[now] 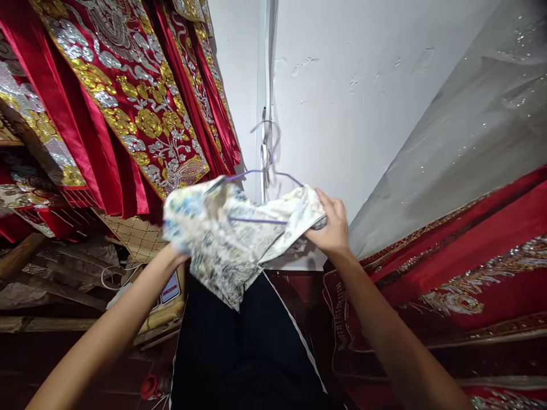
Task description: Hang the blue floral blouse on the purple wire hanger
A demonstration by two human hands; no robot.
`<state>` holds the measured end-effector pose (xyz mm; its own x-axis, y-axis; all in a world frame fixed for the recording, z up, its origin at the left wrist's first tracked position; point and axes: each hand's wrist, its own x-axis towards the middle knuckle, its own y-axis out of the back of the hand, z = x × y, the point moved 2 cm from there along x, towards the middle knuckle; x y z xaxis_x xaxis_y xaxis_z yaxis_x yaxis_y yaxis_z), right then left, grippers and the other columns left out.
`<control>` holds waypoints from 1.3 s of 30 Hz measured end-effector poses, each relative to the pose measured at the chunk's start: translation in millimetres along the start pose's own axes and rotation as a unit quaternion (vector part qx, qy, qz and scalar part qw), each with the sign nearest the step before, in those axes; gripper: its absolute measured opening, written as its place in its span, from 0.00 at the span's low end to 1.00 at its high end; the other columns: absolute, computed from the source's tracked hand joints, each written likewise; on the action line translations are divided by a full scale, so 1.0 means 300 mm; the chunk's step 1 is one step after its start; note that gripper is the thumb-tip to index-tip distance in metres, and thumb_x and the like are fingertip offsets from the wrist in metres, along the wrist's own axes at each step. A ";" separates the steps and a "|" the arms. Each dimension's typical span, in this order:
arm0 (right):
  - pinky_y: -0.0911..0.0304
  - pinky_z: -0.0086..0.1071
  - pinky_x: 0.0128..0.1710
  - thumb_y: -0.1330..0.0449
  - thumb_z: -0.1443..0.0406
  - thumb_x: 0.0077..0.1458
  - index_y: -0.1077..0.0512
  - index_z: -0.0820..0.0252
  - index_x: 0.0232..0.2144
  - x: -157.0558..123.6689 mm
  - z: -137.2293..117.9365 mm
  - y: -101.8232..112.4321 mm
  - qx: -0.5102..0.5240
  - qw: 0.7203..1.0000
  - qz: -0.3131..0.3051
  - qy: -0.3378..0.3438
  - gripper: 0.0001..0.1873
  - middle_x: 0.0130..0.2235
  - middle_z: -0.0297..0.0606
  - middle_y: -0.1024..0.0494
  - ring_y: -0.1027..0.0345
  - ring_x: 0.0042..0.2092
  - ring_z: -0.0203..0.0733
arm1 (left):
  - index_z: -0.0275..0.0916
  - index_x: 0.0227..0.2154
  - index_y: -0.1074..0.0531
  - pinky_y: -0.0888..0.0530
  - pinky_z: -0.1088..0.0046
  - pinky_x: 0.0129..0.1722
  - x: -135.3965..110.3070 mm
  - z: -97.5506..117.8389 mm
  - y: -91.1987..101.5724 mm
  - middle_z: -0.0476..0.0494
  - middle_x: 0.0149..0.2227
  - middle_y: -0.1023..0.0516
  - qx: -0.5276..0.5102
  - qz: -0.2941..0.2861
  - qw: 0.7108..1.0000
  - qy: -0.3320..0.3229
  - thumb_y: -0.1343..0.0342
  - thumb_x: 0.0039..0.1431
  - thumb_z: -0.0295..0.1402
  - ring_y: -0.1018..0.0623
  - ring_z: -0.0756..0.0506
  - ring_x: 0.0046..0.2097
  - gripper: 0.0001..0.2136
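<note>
A patterned white, blue and grey garment [226, 233] hangs bunched over a thin purple wire hanger [273, 176] in front of me. My right hand [331, 225] pinches the garment's right edge by the hanger's shoulder, fingers closed on the cloth. My left hand [177, 250] is buried under the garment's left side; its fingers are hidden by the fabric and blurred. The hanger's hook [267, 134] rises blurred toward the wall corner. Below the garment are my black trousers [239, 347] with a white stripe.
Red satin garments with gold and silver embroidery [128, 97] hang at the upper left. More red embroidered cloth under clear plastic [461, 250] lies at the right. A white wall [350, 85] stands ahead. Wooden poles and clutter [38, 273] sit at the lower left.
</note>
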<state>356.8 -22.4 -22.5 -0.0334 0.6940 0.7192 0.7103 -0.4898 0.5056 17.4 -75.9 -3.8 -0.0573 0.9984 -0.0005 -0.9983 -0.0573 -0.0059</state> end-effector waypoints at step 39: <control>0.50 0.31 0.28 0.45 0.52 0.61 0.39 0.57 0.23 -0.461 -0.238 -0.296 0.445 0.791 -0.261 -0.328 0.20 0.20 0.29 0.38 0.46 0.24 0.34 | 0.56 0.59 0.35 0.35 0.57 0.66 -0.315 -0.249 -0.198 0.49 0.61 0.29 -0.045 0.315 0.943 -0.102 0.41 0.60 0.40 0.34 0.38 0.66 0.24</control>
<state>248.2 -112.5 -132.7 -0.3212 0.9467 -0.0262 0.9436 0.3175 -0.0942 82.7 -166.8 -78.2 -0.6478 0.7450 0.1592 -0.7616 -0.6295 -0.1538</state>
